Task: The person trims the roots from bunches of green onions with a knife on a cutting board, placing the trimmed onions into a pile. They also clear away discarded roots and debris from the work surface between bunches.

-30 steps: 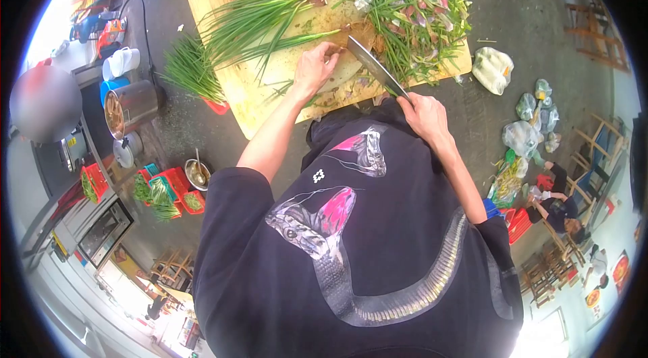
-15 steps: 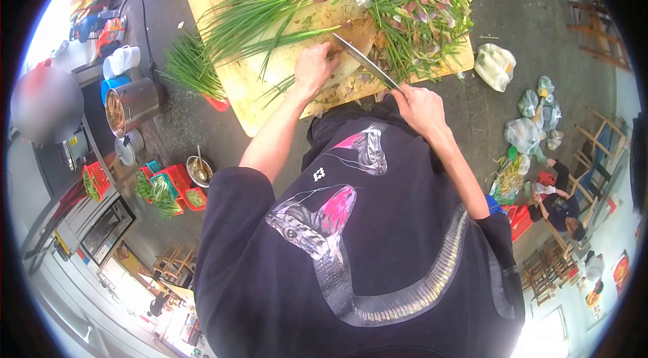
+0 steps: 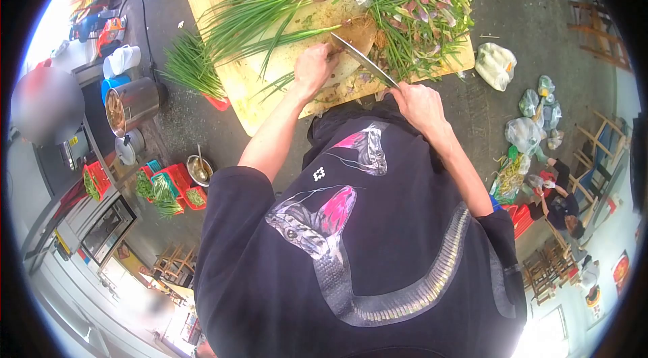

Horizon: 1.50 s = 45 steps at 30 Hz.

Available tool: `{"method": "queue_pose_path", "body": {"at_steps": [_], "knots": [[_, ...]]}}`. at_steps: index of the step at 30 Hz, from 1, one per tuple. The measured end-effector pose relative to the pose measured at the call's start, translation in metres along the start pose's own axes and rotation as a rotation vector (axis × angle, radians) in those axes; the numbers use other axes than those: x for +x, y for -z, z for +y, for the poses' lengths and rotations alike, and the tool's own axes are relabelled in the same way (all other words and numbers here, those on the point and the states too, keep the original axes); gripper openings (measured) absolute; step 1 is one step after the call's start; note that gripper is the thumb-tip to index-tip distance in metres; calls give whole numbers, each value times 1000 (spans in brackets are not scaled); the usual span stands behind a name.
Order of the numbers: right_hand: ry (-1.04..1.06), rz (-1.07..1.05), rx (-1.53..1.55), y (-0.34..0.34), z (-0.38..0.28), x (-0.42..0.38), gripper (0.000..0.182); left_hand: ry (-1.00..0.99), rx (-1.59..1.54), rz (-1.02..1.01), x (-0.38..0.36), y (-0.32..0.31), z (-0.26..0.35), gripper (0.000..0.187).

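My right hand (image 3: 420,107) grips the handle of a knife (image 3: 368,62), whose blade slants up and left over a round pale cutting board (image 3: 266,61). Just left of the blade, my left hand (image 3: 314,69) is closed with its fingertips curled in; what they pinch, if anything, is hidden. A few green onions (image 3: 297,37) lie above that hand, their root ends close to the knife tip. Farther up the board rests a larger bunch of green onions (image 3: 263,10) with reddish bulbs. Trimmed leaves and peelings (image 3: 422,14) are heaped at the right.
The board lies on a wooden table (image 3: 253,115). More green onions (image 3: 192,64) stand in a red basket beside its left edge. On the floor are a metal pot (image 3: 135,107), red crates (image 3: 179,179), a white bag (image 3: 495,66) and several plastic bags (image 3: 525,134). Another person (image 3: 561,206) sits at right.
My hands and the knife keep almost the same place, with only a tiny shift of the blade to the left. The green onions lie as before.
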State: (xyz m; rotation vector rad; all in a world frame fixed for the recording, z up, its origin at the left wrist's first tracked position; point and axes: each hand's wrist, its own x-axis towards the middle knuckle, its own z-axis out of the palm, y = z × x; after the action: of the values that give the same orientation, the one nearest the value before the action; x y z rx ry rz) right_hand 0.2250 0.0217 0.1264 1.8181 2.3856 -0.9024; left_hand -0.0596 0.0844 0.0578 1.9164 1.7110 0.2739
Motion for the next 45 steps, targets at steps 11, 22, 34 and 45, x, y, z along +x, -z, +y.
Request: {"method": "queue_pose_path", "body": {"at_steps": [11,22,34,45], "knots": [[8,1,3,-28,4,13,28,-72,-48,58,-1,-8,-10,19],[-220,108,101,-14,13,-10,39,-81,-64,133,5,34,-34,20],[-293,203,130,-5,18,-30,34,-315,118,370,95,52,-64,35],[-261,133,208,-5,8,-28,32,-243,341,394,90,58,-103,35]]}}
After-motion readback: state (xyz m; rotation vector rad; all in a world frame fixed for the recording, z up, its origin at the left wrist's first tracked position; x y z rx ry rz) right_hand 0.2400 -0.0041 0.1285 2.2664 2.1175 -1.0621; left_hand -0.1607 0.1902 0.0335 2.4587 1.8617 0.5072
